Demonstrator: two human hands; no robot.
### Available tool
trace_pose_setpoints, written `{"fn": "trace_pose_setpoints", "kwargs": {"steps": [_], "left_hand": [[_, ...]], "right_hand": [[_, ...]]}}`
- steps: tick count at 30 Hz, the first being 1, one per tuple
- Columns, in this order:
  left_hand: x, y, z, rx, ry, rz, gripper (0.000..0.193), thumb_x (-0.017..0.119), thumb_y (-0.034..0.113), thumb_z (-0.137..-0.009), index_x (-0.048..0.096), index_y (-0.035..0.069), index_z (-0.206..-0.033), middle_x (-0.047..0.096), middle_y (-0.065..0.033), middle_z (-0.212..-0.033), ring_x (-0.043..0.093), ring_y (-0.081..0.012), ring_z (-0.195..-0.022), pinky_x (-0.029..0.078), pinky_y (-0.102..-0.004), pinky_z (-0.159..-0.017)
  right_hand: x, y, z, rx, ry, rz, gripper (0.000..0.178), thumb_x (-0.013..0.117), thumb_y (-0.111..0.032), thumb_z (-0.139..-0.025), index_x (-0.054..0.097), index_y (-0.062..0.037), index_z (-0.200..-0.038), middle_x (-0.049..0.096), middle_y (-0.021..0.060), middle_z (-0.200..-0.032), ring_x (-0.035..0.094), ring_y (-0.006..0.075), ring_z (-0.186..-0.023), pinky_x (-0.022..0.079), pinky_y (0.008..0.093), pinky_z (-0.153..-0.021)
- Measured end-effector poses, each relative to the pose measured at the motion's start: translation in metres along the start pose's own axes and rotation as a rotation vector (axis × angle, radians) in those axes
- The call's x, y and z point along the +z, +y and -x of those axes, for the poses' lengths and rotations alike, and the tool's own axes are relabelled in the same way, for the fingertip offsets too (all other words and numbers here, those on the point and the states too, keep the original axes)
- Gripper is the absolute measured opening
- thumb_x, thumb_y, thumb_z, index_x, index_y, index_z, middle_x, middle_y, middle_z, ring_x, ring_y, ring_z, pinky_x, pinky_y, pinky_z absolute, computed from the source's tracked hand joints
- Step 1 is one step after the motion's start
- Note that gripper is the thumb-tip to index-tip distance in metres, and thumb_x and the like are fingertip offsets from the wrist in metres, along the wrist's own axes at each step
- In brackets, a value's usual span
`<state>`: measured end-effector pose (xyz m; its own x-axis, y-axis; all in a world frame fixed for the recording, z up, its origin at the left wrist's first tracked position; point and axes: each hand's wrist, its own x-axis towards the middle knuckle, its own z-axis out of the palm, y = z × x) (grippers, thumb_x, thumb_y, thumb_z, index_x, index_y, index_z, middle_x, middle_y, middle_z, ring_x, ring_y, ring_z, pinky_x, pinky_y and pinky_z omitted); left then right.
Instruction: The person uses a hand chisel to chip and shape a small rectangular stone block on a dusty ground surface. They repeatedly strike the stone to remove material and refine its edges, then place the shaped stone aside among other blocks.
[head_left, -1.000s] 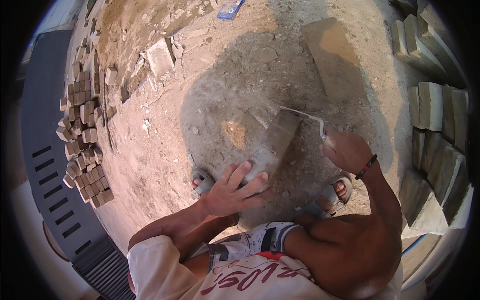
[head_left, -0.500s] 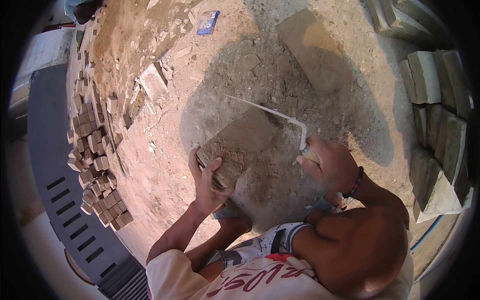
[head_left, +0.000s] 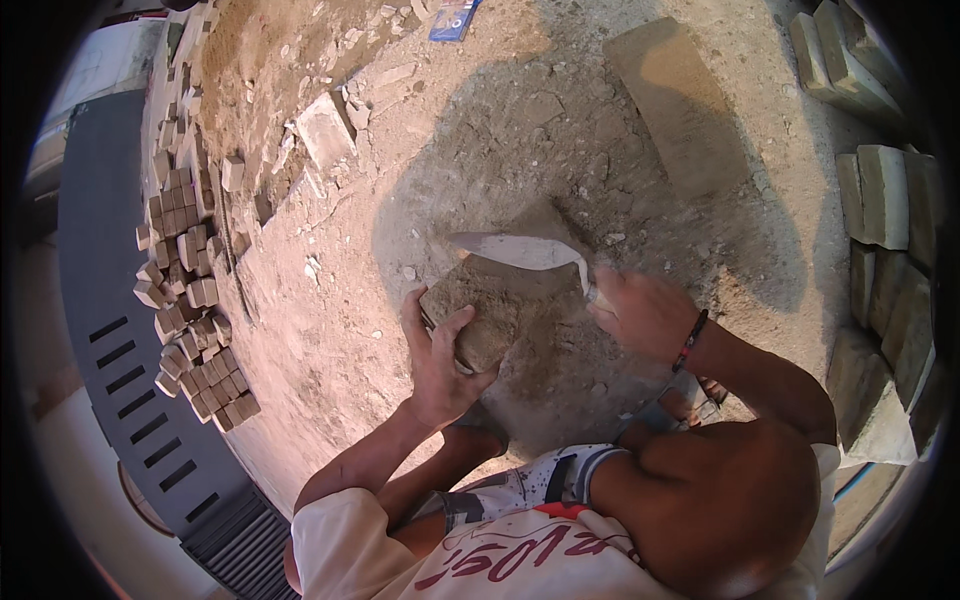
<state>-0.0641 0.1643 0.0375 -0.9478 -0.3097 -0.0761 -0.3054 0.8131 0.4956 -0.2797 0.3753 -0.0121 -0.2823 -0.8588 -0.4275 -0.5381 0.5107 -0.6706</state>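
My left hand (head_left: 441, 362) grips the near left end of a dusty grey-brown stone slab (head_left: 488, 318). Its thumb lies on top and its fingers wrap the left edge. My right hand (head_left: 645, 318) is closed round the handle of a trowel (head_left: 525, 252), right of the slab. The pale pointed blade reaches leftward across the slab's far part, with its flat face showing. Whether blade and slab touch, I cannot tell. Part of the slab is hidden behind the blade, and my palm covers its near left corner.
A flat rectangular slab (head_left: 680, 110) lies on the dusty ground ahead. Stacked stone slabs (head_left: 880, 200) line the right side. Small paving blocks (head_left: 200, 290) are heaped at left beside a dark slotted panel (head_left: 105, 280). A pale broken slab (head_left: 326, 130) and a blue packet (head_left: 453, 20) lie farther off.
The trowel blade has turned from nearly edge-on to showing its flat face over the slab. My left hand keeps its hold on the slab. The whole view has shifted slightly.
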Motion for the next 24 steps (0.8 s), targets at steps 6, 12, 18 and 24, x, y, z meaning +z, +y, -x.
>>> {"fn": "trace_pose_setpoints", "kwargs": {"steps": [6, 12, 18, 24], "left_hand": [[0.005, 0.012, -0.009, 0.024, 0.114, 0.032, 0.132, 0.093, 0.019, -0.054, 0.01, 0.003, -0.155, 0.021, -0.0247, -0.149, 0.024, -0.0411, -0.141, 0.027, -0.0485, -0.115], [0.02, 0.045, -0.042, -0.079, 0.282, 0.129, 0.127, 0.093, 0.029, -0.057, 0.016, -0.007, -0.151, 0.029, -0.0292, -0.146, 0.029, -0.0456, -0.137, 0.023, -0.0533, -0.114], [0.021, 0.06, -0.046, -0.145, 0.328, 0.023, 0.126, 0.093, 0.03, -0.058, 0.016, -0.007, -0.151, 0.027, -0.029, -0.147, 0.028, -0.0447, -0.138, 0.024, -0.0525, -0.114], [0.036, 0.065, -0.049, -0.103, 0.351, 0.049, 0.125, 0.093, 0.032, -0.06, 0.016, -0.006, -0.151, 0.028, -0.0286, -0.147, 0.029, -0.0441, -0.137, 0.024, -0.0516, -0.115]], "right_hand": [[-0.028, 0.021, 0.009, 0.075, 0.378, -0.185, 0.036, 0.061, -0.027, -0.094, 0.052, 0.0018, -0.113, 0.064, 0.0237, -0.083, 0.064, 0.0449, -0.078, 0.048, 0.0511, -0.068], [-0.052, -0.03, 0.056, -0.148, 0.118, -0.581, 0.036, 0.063, -0.029, -0.092, 0.055, 0.0009, -0.111, 0.065, 0.025, -0.085, 0.065, 0.0452, -0.085, 0.05, 0.051, -0.073], [-0.023, 0.034, 0.022, 0.187, 0.109, -0.399, 0.044, 0.066, -0.033, -0.09, 0.055, 0.0016, -0.114, 0.066, 0.0237, -0.083, 0.066, 0.0441, -0.08, 0.052, 0.0461, -0.071], [-0.009, 0.016, 0.056, 0.099, 0.069, -0.478, 0.043, 0.06, -0.036, -0.093, 0.056, 0.0032, -0.111, 0.066, 0.0242, -0.083, 0.067, 0.0437, -0.082, 0.051, 0.0467, -0.072]]}}
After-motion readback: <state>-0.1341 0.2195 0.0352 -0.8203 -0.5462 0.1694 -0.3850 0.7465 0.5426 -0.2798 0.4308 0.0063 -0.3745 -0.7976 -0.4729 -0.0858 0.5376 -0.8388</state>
